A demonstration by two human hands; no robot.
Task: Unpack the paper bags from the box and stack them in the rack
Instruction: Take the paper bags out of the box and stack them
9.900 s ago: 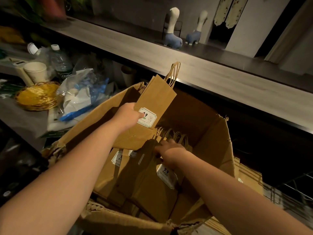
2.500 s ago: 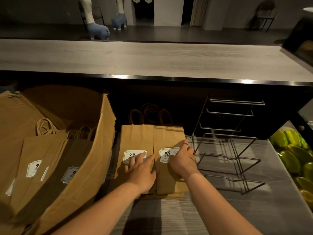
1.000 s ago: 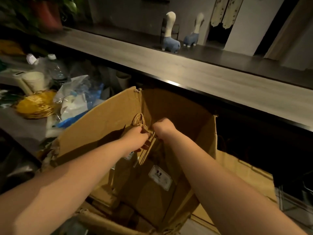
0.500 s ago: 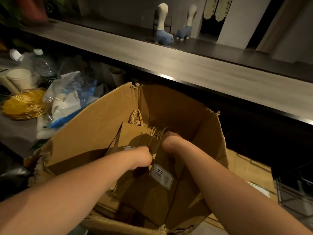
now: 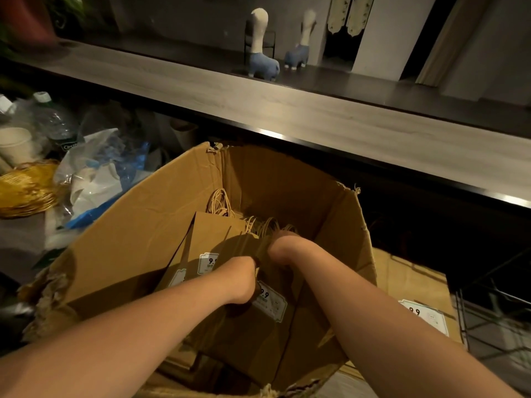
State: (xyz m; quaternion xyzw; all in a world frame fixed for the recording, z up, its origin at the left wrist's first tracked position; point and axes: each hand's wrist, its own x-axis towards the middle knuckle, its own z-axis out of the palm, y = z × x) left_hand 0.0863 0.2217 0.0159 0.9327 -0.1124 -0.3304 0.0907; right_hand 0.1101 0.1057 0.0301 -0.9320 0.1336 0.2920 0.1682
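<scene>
Reaching down into the box, I have both hands buried among the bags, which stand leaning on edge with their twine handles toward the box's far wall and their bottoms toward me, so their long axis runs from near-low to far-high. My left hand sits at the labelled face of the front bags, my right hand just beyond and to the right, nearer the handles; the bundle lies between them. Both wrists bend down and hide the fingers, so I cannot tell whether they are clamped on paper or merely pressed against it. I judge the coming lift must go up along that long axis, handles leading, then right, where more bags lie flat on the worktop beside the rack at the right edge.
</scene>
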